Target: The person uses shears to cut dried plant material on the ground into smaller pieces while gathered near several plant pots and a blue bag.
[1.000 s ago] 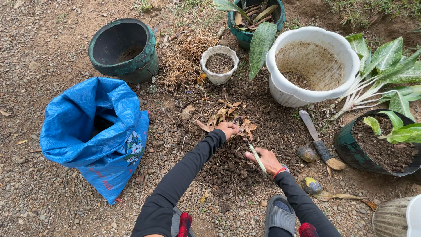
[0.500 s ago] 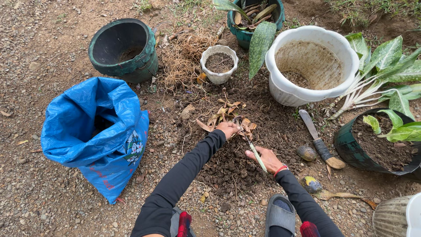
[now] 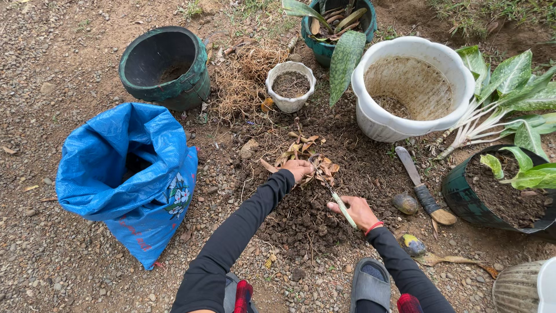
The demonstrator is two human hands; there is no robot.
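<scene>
Trimming step – left hand clenched on dried brown plant clump atop soil pile, right hand closed around green-handled scissors, blades at clump base. Next: likely snip needs blades set on stems, clear of fingers.

Glossy woven plastic blue sack, smooth white plastic pot, crumbly matt soil, dry papery leaves
</scene>
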